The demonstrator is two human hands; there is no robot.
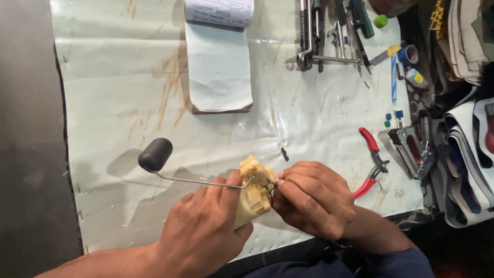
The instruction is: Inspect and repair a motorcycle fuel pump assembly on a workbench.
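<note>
My left hand (203, 226) grips a yellowed plastic sender unit (253, 198) from the left, thumb lying on its thin metal rod (195, 181). That rod runs up-left to a black cylindrical float (154, 154), which hangs just above the table. My right hand (311, 198) is closed at the unit's right side, its fingertips pinching a small dark wire or clip there. A tiny black part (284, 153) lies on the sheet just above my right hand.
A stained white plastic sheet (113, 92) covers the table. A notepad (218, 56) lies at top centre, wrenches and screwdrivers (329, 33) at top right. Red-handled pliers (371, 162) and a metal staple gun (409, 146) sit right of my hands. Fabric rolls (465, 154) crowd the right edge.
</note>
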